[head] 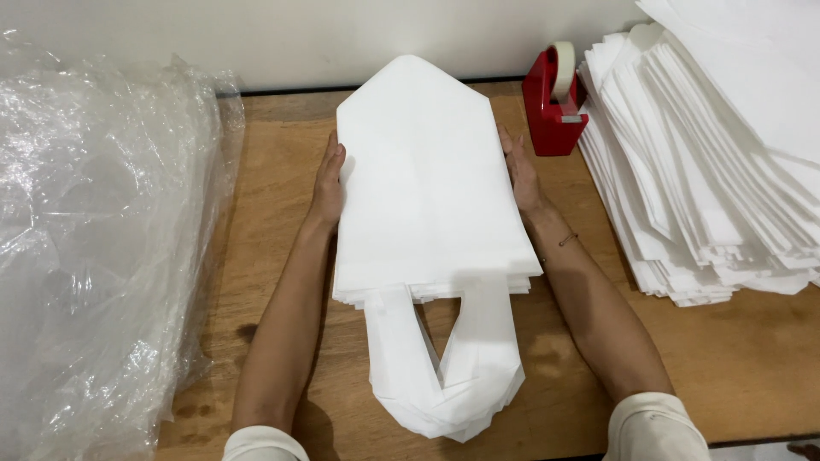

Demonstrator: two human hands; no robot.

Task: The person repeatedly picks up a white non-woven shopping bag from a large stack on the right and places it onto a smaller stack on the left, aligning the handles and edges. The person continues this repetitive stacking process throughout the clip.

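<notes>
— What's closest to you down there?

— My two cream sleeves, then the looped handles (pixel 444 376) of a stack of white bags (pixel 427 188), hanging toward me over the wooden table (pixel 282 154).

— And the stack itself?

— It lies flat in the middle of the table, pointed end toward the wall. My left hand (pixel 328 183) presses flat against its left edge, my right hand (pixel 519 175) against its right edge. Both are open, fingers straight, squeezing the pile between them rather than clenching anything.

— What's around you?

— To my right a red tape dispenser (pixel 553 107) stands just beside my right fingertips, and past it a big fanned pile of the same white bags (pixel 709 196). On my left, a heap of crumpled clear plastic wrap (pixel 94 248) covers that side of the table.
</notes>
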